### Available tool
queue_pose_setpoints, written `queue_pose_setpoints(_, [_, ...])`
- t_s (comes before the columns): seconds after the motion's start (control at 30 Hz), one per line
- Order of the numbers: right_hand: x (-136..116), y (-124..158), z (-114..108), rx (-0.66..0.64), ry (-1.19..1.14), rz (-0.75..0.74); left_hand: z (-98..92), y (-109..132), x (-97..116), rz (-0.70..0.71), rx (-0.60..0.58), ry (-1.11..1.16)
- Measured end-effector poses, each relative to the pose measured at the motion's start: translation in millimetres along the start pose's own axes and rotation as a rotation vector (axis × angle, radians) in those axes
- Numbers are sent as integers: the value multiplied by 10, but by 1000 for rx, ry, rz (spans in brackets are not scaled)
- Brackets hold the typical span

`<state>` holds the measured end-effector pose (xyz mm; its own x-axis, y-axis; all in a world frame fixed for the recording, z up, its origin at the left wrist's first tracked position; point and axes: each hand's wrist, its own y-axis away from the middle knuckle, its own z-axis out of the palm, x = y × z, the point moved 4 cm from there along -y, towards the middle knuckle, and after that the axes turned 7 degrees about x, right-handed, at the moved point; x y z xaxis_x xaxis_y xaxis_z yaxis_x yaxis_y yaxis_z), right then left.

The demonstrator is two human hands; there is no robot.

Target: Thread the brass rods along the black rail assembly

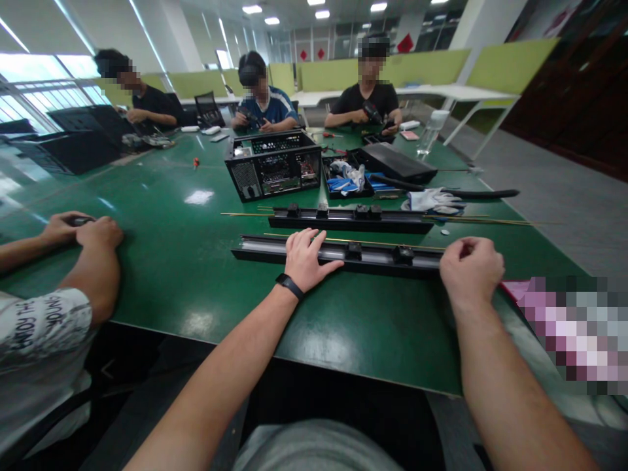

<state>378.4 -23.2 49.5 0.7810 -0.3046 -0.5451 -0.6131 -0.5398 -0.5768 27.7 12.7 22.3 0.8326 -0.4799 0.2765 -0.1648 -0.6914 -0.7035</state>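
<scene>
A long black channel-shaped rail (260, 246) lies across the green table before me, with small black blocks (403, 254) sitting in its groove. My left hand (305, 260) rests flat over the rail left of its middle, fingers spread and thumb along the near side. At the right end my right hand (471, 269) is closed, fingers curled in a pinch. A thin brass-coloured rod (373, 243) runs along the rail's far edge into that pinch; its right end is hidden by the fingers. Just beyond lies a second similar rail (343, 219) with several blocks and more thin rods.
An opened computer case (272, 167) stands beyond the rails, beside a black tray (349, 194) of gloves. White gloves (436, 201) and a black tube (483, 193) lie at right. A neighbour's hands (93, 229) are at left; several co-workers sit across the table (171, 261).
</scene>
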Motion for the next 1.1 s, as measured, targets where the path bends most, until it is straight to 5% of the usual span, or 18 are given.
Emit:
queue_pose_setpoints(0.43, [-157, 210, 149, -259, -527, -272, 2, 6, -4, 16, 10, -5])
queue_pose_setpoints(0.77, [-124, 127, 260, -303, -267, -308, 2, 6, -6, 9, 0, -13])
queue_pose_setpoints(1.1, [-148, 120, 283, -346, -285, -353, -8, 5, 3, -4, -15, -9])
